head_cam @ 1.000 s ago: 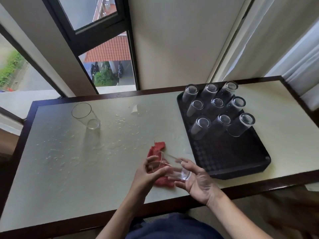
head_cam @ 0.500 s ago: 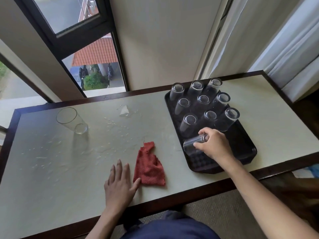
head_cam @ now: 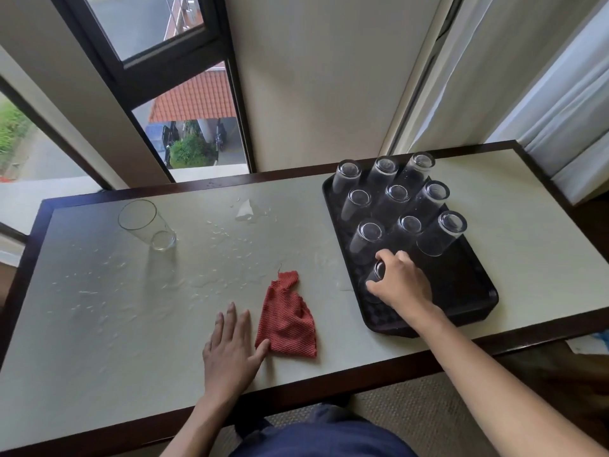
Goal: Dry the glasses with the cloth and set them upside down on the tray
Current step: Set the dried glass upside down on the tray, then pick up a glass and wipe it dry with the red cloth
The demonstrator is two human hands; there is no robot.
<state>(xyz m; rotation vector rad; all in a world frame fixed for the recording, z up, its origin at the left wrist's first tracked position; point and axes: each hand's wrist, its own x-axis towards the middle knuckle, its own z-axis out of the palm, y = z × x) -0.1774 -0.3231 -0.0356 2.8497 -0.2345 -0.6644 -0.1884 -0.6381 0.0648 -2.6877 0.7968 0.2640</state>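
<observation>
1. Nearest the camera, dark blue clothing (head_cam: 316, 438) is cut off by the lower frame edge. Both forearms reach from it over the table (head_cam: 527, 245).
2. The left hand (head_cam: 230, 347) lies flat on the table with fingers straight and holds nothing. Its thumb touches the near left corner of the red cloth (head_cam: 288, 319).
3. The red cloth lies crumpled on the table between the two hands, just left of the tray (head_cam: 461, 291).
4. The right hand (head_cam: 400, 285) is over the near left part of the tray, with fingers and thumb curled round a glass (head_cam: 375, 275). The hand hides most of this glass. Whether its rim meets the tray cannot be told.
5. Behind that hand, nine glasses (head_cam: 408, 224) stand upside down on the tray in three rows of three, close together. Their lower parts overlap and are hard to separate.
6. Water droplets (head_cam: 224, 239) are scattered over the middle and left of the table.
7. One upright glass (head_cam: 145, 224) stands alone at the far left, well apart from the tray.
8. A pale patch (head_cam: 245, 209) lies near the far edge. Whether it is water or paper cannot be told.
9. Beyond the table are a dark-framed window (head_cam: 194, 127) and, at right, a curtain (head_cam: 560, 110) cut off by the frame.
</observation>
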